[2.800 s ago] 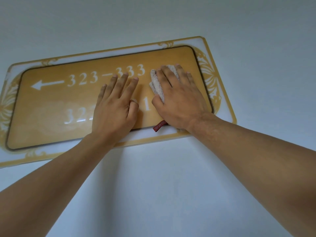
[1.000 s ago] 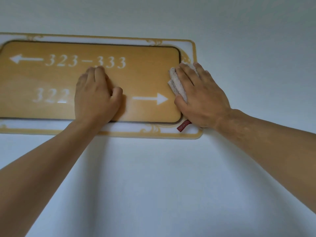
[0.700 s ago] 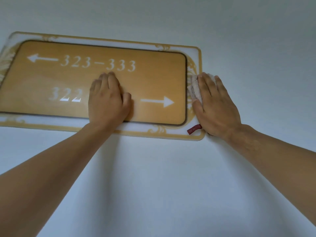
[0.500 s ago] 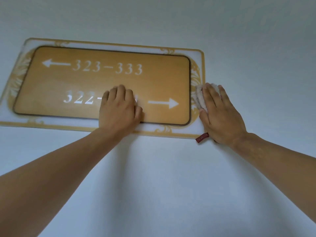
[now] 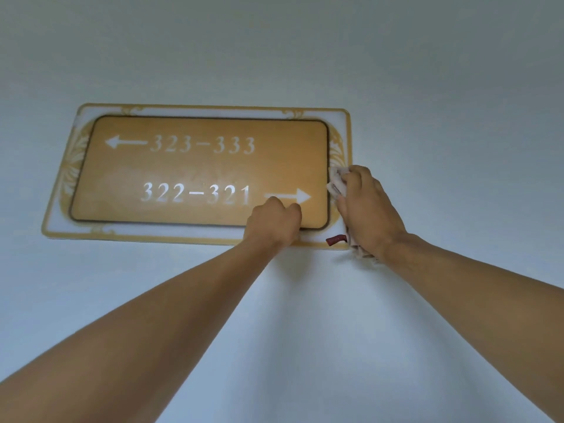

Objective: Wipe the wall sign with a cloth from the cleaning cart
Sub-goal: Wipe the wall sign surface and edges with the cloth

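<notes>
A gold wall sign (image 5: 198,172) with white room numbers, two arrows and an ornate pale border hangs on the wall. My right hand (image 5: 366,212) grips a bunched beige cloth (image 5: 337,181) with a small red tag, pressed against the sign's right border near its lower right corner. My left hand (image 5: 274,222) is curled into a loose fist on the sign's lower edge, just under the right-pointing arrow, holding nothing. Most of the cloth is hidden under my right hand.
A plain white wall (image 5: 427,87) surrounds the sign on all sides. Both my forearms reach up from the bottom of the view. The cleaning cart is out of sight.
My right hand slid the cloth from the sign's middle to its right border, then bunched it. My left hand moved right and down and curled from flat into a fist.
</notes>
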{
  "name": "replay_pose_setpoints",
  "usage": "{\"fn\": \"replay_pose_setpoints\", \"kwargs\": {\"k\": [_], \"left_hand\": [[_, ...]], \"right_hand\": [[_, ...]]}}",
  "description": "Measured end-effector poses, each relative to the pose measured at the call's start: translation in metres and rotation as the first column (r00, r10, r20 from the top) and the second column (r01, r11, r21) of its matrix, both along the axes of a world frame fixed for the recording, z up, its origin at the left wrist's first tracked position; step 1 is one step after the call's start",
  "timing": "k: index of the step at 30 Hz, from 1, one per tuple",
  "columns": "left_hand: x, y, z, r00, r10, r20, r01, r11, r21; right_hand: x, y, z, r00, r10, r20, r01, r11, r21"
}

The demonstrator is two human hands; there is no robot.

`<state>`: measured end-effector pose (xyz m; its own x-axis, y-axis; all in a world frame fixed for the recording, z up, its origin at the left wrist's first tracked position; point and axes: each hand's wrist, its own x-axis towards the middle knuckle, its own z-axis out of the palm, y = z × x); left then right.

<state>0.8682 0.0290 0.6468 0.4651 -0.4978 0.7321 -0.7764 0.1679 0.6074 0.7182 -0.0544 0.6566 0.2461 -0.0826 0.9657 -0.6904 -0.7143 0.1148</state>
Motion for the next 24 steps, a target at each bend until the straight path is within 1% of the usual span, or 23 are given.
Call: {"fn": "replay_pose_setpoints", "kwargs": {"k": [1, 2, 3, 5, 7, 8, 10, 12, 16, 19, 22, 24], "left_hand": [[-0.007, 0.003, 0.001, 0.991, -0.108, -0.081, 0.107, 0.994, -0.018], [-0.014, 0.006, 0.002, 0.962, -0.227, -0.154, 0.222, 0.974, -0.048], [-0.019, 0.007, 0.003, 0.916, -0.336, -0.219, 0.325, 0.942, -0.086], [-0.029, 0.011, 0.003, 0.797, -0.511, -0.321, 0.478, 0.859, -0.182], [-0.04, 0.014, 0.002, 0.698, -0.625, -0.348, 0.573, 0.78, -0.251], [-0.047, 0.017, 0.0, 0.666, -0.662, -0.343, 0.604, 0.749, -0.273], [-0.056, 0.02, -0.008, 0.636, -0.7, -0.326, 0.637, 0.714, -0.291], [-0.064, 0.023, -0.016, 0.633, -0.708, -0.314, 0.654, 0.706, -0.272], [-0.077, 0.026, -0.032, 0.693, -0.662, -0.286, 0.638, 0.748, -0.184], [-0.085, 0.027, -0.047, 0.718, -0.638, -0.28, 0.615, 0.769, -0.175], [-0.089, 0.03, -0.06, 0.717, -0.626, -0.305, 0.605, 0.777, -0.173], [-0.093, 0.035, -0.067, 0.711, -0.609, -0.351, 0.596, 0.787, -0.158]], "right_hand": [[-0.001, 0.004, 0.0, 0.999, 0.04, -0.015, -0.041, 0.998, -0.053], [-0.003, 0.01, 0.001, 0.993, 0.116, -0.029, -0.118, 0.99, -0.077], [-0.004, 0.016, 0.001, 0.988, 0.139, -0.063, -0.146, 0.983, -0.112], [-0.008, 0.025, 0.0, 0.973, 0.213, -0.094, -0.224, 0.967, -0.123], [-0.014, 0.034, -0.004, 0.952, 0.287, -0.103, -0.298, 0.948, -0.11], [-0.018, 0.037, -0.007, 0.942, 0.32, -0.106, -0.33, 0.938, -0.108], [-0.024, 0.042, -0.015, 0.921, 0.373, -0.111, -0.382, 0.921, -0.078], [-0.032, 0.039, -0.023, 0.904, 0.404, -0.143, -0.413, 0.91, -0.045], [-0.048, 0.033, -0.041, 0.889, 0.433, -0.147, -0.434, 0.9, 0.026], [-0.054, 0.032, -0.055, 0.87, 0.487, -0.078, -0.477, 0.871, 0.114], [-0.055, 0.035, -0.07, 0.825, 0.561, 0.06, -0.561, 0.804, 0.199], [-0.053, 0.035, -0.082, 0.793, 0.591, 0.145, -0.608, 0.755, 0.245]]}}
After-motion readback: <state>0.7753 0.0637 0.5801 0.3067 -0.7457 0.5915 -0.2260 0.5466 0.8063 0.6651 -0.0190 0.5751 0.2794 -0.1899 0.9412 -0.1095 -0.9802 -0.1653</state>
